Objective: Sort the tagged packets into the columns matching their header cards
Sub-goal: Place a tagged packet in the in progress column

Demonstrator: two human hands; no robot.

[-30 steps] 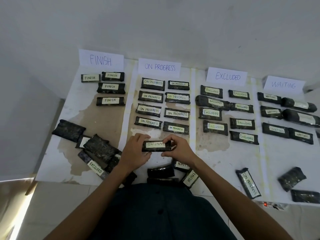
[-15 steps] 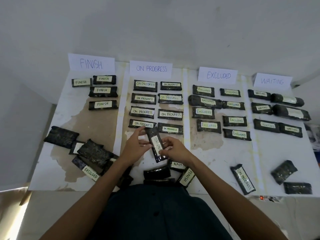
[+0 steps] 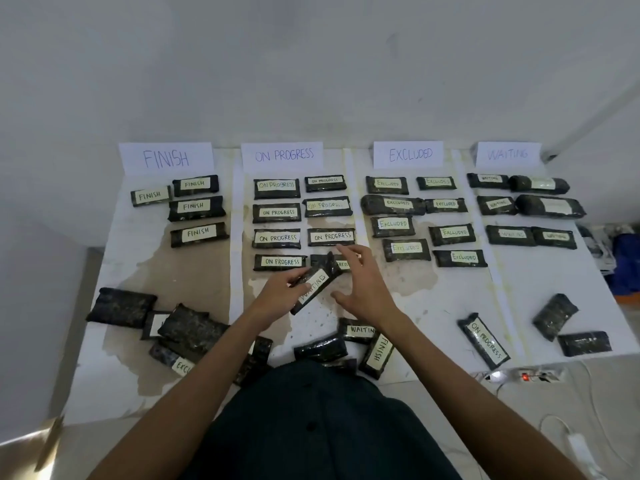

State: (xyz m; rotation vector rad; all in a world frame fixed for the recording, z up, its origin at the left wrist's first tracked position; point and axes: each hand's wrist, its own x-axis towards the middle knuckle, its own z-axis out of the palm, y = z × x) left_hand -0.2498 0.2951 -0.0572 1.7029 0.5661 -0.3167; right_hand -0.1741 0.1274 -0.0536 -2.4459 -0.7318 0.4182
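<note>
My left hand [image 3: 277, 294] pinches a dark packet tagged WAITING [image 3: 317, 284], held tilted above the lower part of the ON PROGRESS column. My right hand [image 3: 362, 282] hovers just right of it with its fingers spread, off the packet. Four white header cards stand along the back: FINISH [image 3: 165, 158], ON PROGRESS [image 3: 282, 155], EXCLUDED [image 3: 408, 154] and WAITING [image 3: 508, 154]. Tagged packets lie in rows under each card. The WAITING column [image 3: 509, 233] is at the far right.
Loose packets lie in a heap at the front left [image 3: 180, 334], a few near my body [image 3: 356, 341], an ON PROGRESS packet [image 3: 484, 340] at the front right, and two face-down ones [image 3: 568, 327] beyond it. A power strip with cables [image 3: 526, 375] sits on the floor.
The WAITING packet has been turned from upside-down through upright to a slant. My right hand has let go of it and opened. The view has shifted.
</note>
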